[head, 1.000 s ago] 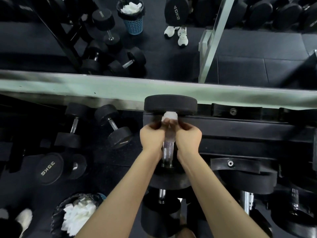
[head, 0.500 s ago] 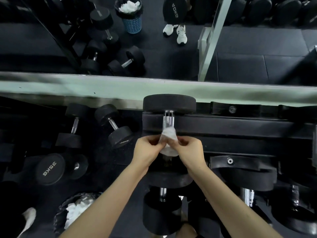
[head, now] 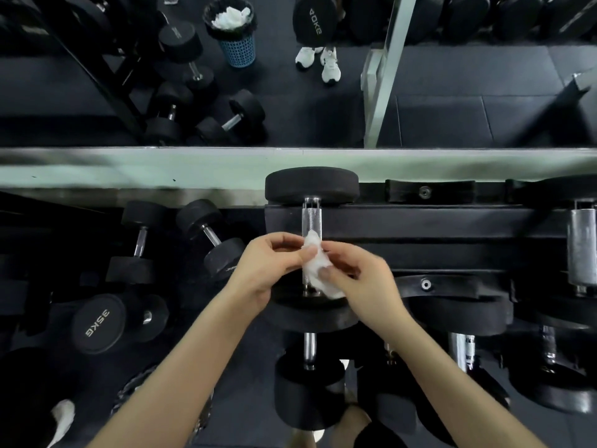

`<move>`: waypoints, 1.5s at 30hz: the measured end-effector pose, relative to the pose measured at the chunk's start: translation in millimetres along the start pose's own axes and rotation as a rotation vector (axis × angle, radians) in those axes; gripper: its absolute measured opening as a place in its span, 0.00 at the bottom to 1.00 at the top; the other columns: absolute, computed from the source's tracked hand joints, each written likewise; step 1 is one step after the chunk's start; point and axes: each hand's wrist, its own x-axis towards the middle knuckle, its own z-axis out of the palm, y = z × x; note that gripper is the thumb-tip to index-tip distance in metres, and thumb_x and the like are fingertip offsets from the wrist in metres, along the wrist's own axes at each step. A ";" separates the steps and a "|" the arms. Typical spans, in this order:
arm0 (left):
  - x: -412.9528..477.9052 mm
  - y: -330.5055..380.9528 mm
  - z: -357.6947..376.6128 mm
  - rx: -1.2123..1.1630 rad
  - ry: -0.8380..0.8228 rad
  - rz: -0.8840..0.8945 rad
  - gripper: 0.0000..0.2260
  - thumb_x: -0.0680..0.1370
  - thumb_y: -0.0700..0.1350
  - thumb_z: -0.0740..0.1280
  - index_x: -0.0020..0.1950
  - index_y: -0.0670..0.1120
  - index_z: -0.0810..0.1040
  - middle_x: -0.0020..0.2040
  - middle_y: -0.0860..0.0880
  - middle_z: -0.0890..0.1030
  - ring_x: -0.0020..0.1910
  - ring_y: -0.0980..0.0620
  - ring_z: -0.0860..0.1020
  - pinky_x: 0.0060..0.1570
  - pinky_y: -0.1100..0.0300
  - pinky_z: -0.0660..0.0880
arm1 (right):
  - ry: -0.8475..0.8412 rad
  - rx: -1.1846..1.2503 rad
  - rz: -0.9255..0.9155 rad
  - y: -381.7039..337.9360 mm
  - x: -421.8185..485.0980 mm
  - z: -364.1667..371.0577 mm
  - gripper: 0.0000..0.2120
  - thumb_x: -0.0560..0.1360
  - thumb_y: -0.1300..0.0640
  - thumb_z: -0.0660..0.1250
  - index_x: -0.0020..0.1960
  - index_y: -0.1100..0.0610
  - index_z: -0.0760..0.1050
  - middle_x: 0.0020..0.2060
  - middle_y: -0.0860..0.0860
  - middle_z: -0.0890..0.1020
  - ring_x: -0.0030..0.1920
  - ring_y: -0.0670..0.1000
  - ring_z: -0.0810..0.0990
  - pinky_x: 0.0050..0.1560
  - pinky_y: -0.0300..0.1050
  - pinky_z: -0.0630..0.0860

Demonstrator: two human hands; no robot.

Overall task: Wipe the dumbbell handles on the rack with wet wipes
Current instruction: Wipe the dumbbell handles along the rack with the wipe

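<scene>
A black dumbbell (head: 311, 184) lies on the top tier of the rack (head: 420, 226), its knurled steel handle (head: 311, 221) pointing toward me. A crumpled white wet wipe (head: 318, 268) sits over the near half of that handle. My left hand (head: 268, 270) pinches the wipe's upper left edge. My right hand (head: 361, 279) pinches its lower right part with thumb and fingers. The far half of the handle is bare. More dumbbell handles (head: 581, 250) show on the rack to the right and another handle (head: 309, 350) on the tier below.
A mirror (head: 436, 108) behind the rack reflects a blue bin of used wipes and white shoes. Loose dumbbells (head: 210, 237) and a 35KG dumbbell (head: 97, 323) lie on the floor at left. A bin with white wipes (head: 129, 392) is partly hidden under my left forearm.
Both hands slid the wipe along the handle from its far end toward me. The far part of the handle is now uncovered, and the hands have spread slightly apart.
</scene>
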 end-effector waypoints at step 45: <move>42.6 -36.1 6.7 0.339 0.109 0.224 0.20 0.67 0.41 0.77 0.57 0.49 0.81 0.46 0.52 0.85 0.47 0.56 0.83 0.53 0.51 0.79 | 0.429 0.455 0.279 9.8 87.1 36.4 0.07 0.73 0.58 0.72 0.48 0.60 0.83 0.42 0.54 0.85 0.47 0.52 0.83 0.53 0.51 0.80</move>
